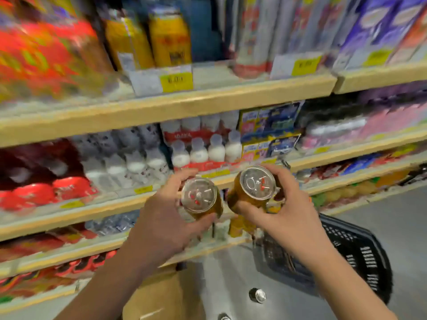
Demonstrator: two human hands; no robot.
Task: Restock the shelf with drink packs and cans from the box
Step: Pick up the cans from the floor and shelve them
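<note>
My left hand (161, 218) grips a yellow-orange drink can (200, 197) with a clear plastic lid, seen from above. Beside it, my right hand (284, 204) grips a second can of the same kind (254, 188), tilted a little to the left. Both cans are held side by side, nearly touching, in front of the wooden-edged shelves (175, 105). Matching tall yellow cans (169, 40) stand on the upper shelf at the back. The brown cardboard box (161, 296) sits on the floor below my arms. The picture is blurred.
White bottle packs (203, 151) and red packs (46, 192) fill the middle shelf. A black plastic basket (355, 255) stands on the grey floor at right. Two can tops, one (257, 295) and another (224, 317), show on the floor near the box.
</note>
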